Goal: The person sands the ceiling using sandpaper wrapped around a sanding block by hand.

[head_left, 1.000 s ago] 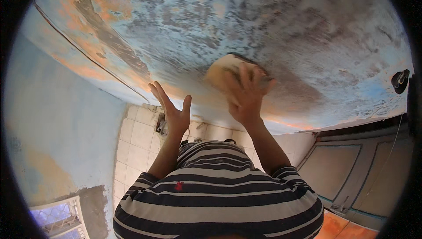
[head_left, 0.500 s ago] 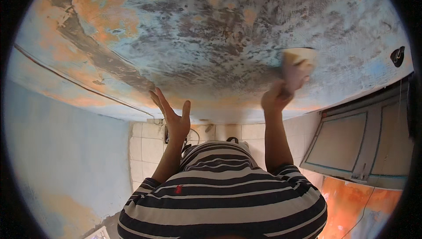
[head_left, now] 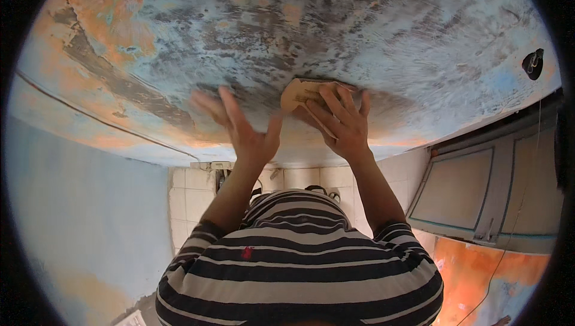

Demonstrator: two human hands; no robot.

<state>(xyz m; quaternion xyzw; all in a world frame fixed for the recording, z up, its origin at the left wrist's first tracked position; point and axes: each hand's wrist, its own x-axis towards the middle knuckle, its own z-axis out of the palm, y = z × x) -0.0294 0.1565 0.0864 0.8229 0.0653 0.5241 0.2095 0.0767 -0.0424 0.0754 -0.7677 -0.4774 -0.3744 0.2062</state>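
Note:
My right hand point(head_left: 348, 127) presses a tan-backed sheet of sandpaper point(head_left: 294, 94) against the wall point(head_left: 269, 32) in front of me. Its fingers lie over the sheet's right part, and a dark edge shows along the top. The wall surface is mottled blue, grey and orange, with dark scuffed patches above the sheet. To the left, my left hand point(head_left: 247, 137) is held up close to the wall with its fingers spread. Those fingers are blurred by motion and hold nothing; whether they touch the wall I cannot tell.
A thin cable point(head_left: 90, 110) runs down the wall at left, beside a rough grey strip point(head_left: 114, 83). A black wall hole with wires point(head_left: 532, 64) is at far right, above a panelled wooden door point(head_left: 458, 188). Pale floor tiles point(head_left: 197, 203) lie below.
My right hand has swept left and lower across the wall with the sandpaper, which now lies near the middle. My left hand has risen and shifted slightly right.

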